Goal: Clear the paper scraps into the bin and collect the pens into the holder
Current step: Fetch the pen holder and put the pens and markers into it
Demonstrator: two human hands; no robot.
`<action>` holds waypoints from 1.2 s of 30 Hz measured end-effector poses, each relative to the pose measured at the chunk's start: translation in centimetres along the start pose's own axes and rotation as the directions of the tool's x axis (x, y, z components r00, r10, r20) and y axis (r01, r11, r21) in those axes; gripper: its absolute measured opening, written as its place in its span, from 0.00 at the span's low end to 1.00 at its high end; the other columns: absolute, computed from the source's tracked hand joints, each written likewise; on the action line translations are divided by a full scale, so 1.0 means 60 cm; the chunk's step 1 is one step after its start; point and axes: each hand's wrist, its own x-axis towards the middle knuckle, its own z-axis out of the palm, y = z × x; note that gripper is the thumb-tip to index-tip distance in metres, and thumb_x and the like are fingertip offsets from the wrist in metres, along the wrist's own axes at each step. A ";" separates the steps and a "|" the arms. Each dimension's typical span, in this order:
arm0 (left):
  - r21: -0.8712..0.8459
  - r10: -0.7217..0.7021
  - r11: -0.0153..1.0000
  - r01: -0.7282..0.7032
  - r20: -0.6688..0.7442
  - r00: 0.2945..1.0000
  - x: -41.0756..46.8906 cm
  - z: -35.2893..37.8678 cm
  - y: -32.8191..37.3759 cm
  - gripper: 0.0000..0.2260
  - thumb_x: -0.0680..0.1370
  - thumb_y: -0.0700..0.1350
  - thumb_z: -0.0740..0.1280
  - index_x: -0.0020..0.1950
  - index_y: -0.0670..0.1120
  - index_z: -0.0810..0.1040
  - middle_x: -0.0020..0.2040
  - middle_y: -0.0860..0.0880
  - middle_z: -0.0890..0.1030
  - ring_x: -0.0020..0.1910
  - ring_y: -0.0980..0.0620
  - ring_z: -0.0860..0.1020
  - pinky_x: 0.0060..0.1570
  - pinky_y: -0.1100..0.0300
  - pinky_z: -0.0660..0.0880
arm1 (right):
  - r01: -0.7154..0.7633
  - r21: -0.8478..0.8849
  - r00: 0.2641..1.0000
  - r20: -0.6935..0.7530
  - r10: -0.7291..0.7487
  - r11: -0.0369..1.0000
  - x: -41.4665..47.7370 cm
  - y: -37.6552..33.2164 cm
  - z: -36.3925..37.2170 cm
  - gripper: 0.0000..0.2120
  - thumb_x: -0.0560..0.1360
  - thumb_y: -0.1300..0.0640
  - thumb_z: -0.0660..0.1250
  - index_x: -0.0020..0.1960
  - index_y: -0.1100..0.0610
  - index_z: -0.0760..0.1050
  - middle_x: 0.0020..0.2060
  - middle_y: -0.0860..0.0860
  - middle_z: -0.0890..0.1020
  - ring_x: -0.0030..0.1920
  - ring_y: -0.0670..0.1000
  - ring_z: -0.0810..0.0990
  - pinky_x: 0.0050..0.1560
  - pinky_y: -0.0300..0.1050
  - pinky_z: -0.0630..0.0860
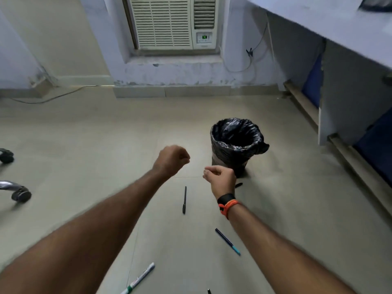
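A bin lined with a black bag stands on the tiled floor ahead of me, a little right of centre. My left hand hovers left of the bin with curled fingers and nothing visible in it. My right hand, with a black and orange wristband, is in front of the bin's base, fingers curled too. On the floor lie a black pen, a dark blue pen with a teal tip and a white marker with a green cap. Another dark pen peeks out behind my right hand. No paper scraps or holder show.
A desk with a wooden footrail runs along the right. Chair casters stand at the left edge. An air conditioner sits in the far wall, with a cable on the floor below it. A pen tip shows at the bottom edge.
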 end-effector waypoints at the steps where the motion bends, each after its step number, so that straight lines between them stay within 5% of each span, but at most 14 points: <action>1: -0.067 -0.060 0.996 0.058 -0.035 0.998 -0.022 -0.006 0.002 0.05 0.72 0.45 0.73 0.47 0.47 0.86 0.46 0.50 0.86 0.47 0.52 0.83 0.49 0.60 0.77 | -0.021 0.022 1.000 -0.017 0.021 1.000 -0.010 -0.013 -0.011 0.07 0.70 0.69 0.71 0.40 0.57 0.83 0.33 0.54 0.84 0.34 0.50 0.84 0.43 0.47 0.82; 8: -0.393 -0.209 0.901 0.185 -0.020 0.978 -0.187 -0.116 0.109 0.04 0.72 0.45 0.74 0.45 0.47 0.85 0.42 0.54 0.86 0.41 0.60 0.82 0.43 0.70 0.76 | -0.038 -0.026 0.997 -0.067 0.036 0.999 -0.148 -0.216 -0.105 0.06 0.71 0.70 0.71 0.47 0.66 0.83 0.36 0.59 0.84 0.31 0.43 0.82 0.40 0.38 0.81; 17: -0.561 -0.361 0.777 0.286 -0.025 0.932 -0.312 -0.499 0.298 0.01 0.73 0.44 0.72 0.43 0.49 0.84 0.39 0.58 0.84 0.37 0.69 0.78 0.38 0.78 0.70 | -0.176 -0.006 0.984 0.021 0.176 0.984 -0.363 -0.618 -0.160 0.05 0.71 0.70 0.71 0.45 0.64 0.82 0.36 0.58 0.84 0.34 0.47 0.83 0.40 0.37 0.80; 24: -0.599 -0.444 0.704 0.381 0.047 0.895 -0.384 -0.719 0.382 0.04 0.75 0.46 0.70 0.40 0.51 0.83 0.35 0.58 0.83 0.38 0.60 0.81 0.42 0.62 0.76 | -0.269 -0.009 0.960 0.072 0.269 0.963 -0.481 -0.843 -0.206 0.03 0.72 0.68 0.71 0.46 0.65 0.82 0.38 0.61 0.84 0.38 0.56 0.84 0.43 0.43 0.83; 28: -0.596 -0.305 0.750 0.287 0.073 0.949 -0.333 -0.761 0.446 0.04 0.75 0.47 0.70 0.41 0.52 0.83 0.33 0.56 0.82 0.31 0.59 0.80 0.36 0.63 0.75 | -0.182 0.045 0.982 0.059 0.179 0.982 -0.459 -0.931 -0.222 0.05 0.73 0.68 0.71 0.48 0.66 0.82 0.38 0.61 0.84 0.37 0.53 0.85 0.43 0.41 0.82; 36: -0.490 0.020 0.871 0.044 0.125 0.992 -0.122 -0.739 0.597 0.05 0.75 0.47 0.69 0.46 0.49 0.85 0.38 0.55 0.84 0.36 0.58 0.81 0.40 0.65 0.75 | -0.063 0.104 0.976 -0.203 0.083 0.993 -0.273 -1.003 -0.307 0.05 0.71 0.65 0.73 0.43 0.57 0.82 0.39 0.58 0.86 0.41 0.56 0.86 0.47 0.48 0.83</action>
